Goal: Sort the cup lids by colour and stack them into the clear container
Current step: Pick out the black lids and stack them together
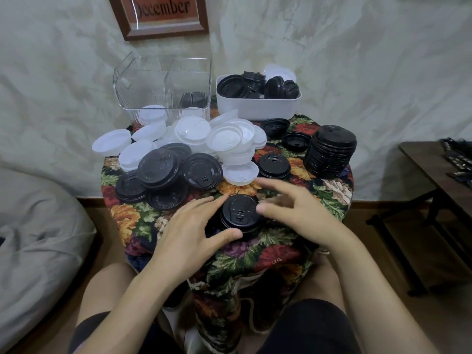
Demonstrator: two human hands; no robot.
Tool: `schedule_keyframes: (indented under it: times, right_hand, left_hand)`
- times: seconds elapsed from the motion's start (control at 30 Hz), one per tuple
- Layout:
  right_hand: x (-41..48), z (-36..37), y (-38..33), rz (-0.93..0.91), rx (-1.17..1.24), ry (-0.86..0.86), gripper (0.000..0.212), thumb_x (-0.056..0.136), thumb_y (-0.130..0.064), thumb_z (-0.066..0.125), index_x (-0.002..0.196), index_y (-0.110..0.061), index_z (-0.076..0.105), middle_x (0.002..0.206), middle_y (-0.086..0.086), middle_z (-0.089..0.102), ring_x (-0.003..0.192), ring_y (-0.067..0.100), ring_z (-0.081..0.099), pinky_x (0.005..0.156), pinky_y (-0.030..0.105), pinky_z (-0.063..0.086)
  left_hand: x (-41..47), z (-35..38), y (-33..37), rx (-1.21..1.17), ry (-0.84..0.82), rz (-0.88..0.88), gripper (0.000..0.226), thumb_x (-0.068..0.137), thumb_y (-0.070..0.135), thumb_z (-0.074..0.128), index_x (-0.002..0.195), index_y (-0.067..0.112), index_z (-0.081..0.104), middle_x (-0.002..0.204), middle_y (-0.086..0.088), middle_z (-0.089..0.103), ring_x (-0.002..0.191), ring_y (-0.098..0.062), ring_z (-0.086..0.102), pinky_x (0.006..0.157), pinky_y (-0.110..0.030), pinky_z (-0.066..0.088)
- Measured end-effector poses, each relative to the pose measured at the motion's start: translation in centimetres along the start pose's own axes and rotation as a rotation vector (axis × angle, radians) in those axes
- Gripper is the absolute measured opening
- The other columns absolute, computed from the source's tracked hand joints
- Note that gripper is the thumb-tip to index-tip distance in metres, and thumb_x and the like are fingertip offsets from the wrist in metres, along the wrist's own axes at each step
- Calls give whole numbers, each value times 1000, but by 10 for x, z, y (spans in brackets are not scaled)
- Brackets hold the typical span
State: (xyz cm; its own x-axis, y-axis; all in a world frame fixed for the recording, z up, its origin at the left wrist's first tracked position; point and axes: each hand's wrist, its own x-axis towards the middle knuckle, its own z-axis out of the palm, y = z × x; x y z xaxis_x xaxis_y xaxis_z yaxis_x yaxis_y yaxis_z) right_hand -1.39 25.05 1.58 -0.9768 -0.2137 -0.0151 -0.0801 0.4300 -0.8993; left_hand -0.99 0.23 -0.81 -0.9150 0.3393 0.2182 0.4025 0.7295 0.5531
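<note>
Both hands flank a short stack of black plastic cup lids (240,213) at the near edge of the table. The left hand (189,231) has its fingers nearly straight along the stack's left side and its thumb at the front rim. The right hand (293,210) hovers at the right side with fingers spread wide, blurred, so I cannot tell whether it touches the lids. Neither hand is closed around anything. The stack stands on a floral tapestry cloth (275,254) that covers the small table. Just behind the left hand lies a loose pile of black lids (163,172), and beyond it a heap of white plastic lids (219,139) spreads across the middle. A single black lid (273,166) sits right of the heap, and a tall stack of black lids (330,152) stands near the right edge. At the back left is the clear ribbed plastic container (163,83), with white lids (152,113) low in its left part and a black lid (192,99) in its right part. Beside it, a white rectangular tub (258,106) holds jumbled black lids. A brown-framed "December" sign (163,14) leans on the wall behind.
</note>
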Motion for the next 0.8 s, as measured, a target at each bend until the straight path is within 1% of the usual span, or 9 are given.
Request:
schedule_keyframes:
  times: [0.03,0.1,0.2,0.27,0.43,0.57,0.67,0.73,0.8]
  right_hand:
    - [6,-4,1,-10,-4,123,47,93,-34,75,137,-44,60,116,-3,75,99,11,73,95,40,58]
    - [19,-10,4,-16,-115,344,42,96,-35,70,137,-37,61,125,-6,70,93,11,73,86,41,61]
    - [40,-16,8,78,-423,359,60,97,-45,65,153,-35,44,158,-4,45,139,19,50,112,50,44]
    - [50,-17,8,143,-538,297,64,99,-45,62,157,-31,38,164,-1,37,148,25,37,118,50,36]
    - [49,-18,10,88,-537,442,36,100,-38,65,134,-27,65,140,-8,60,125,17,55,92,33,41]
    - [31,-16,8,32,-252,575,26,96,-42,68,120,-34,71,119,-18,62,98,13,68,83,34,56]
    - [9,-4,-1,-8,16,464,17,94,-33,73,110,-36,74,101,-15,71,66,11,68,54,21,49]
    - [-4,7,-6,-50,82,328,16,92,-25,76,106,-34,76,98,-18,73,62,15,67,50,21,47]
    - [-12,18,-5,-82,41,237,16,90,-27,78,105,-34,77,115,-24,68,71,17,68,59,22,51]
  left_hand:
    - [-1,0,0,3,-1,1,88,79,86,47,154,40,41,139,31,38,140,6,32,112,-23,25]
    - [-2,1,-1,21,-5,6,91,79,90,39,154,40,41,146,26,44,142,-2,37,113,-27,30]
    - [-2,3,-1,17,11,-7,90,81,89,39,154,37,42,148,18,52,139,-5,42,108,-25,34]
    - [-1,3,0,-5,31,-33,86,84,83,46,156,35,40,147,16,54,137,-6,44,103,-22,33]
    - [-1,2,0,3,23,-49,89,84,84,45,157,34,37,147,13,55,136,-6,44,104,-24,35]
    - [-1,3,-3,6,7,-49,95,79,90,37,158,36,35,148,15,54,136,-3,41,108,-29,37]
    - [-2,2,-2,-9,7,-49,92,81,87,39,158,36,34,148,17,52,136,-2,40,109,-28,36]
    - [-2,1,-3,-16,7,-44,91,82,86,42,158,36,35,148,18,53,136,0,41,108,-25,36]
    - [-2,0,-2,-26,8,-33,88,83,82,47,158,36,35,147,18,54,135,0,42,105,-22,34]
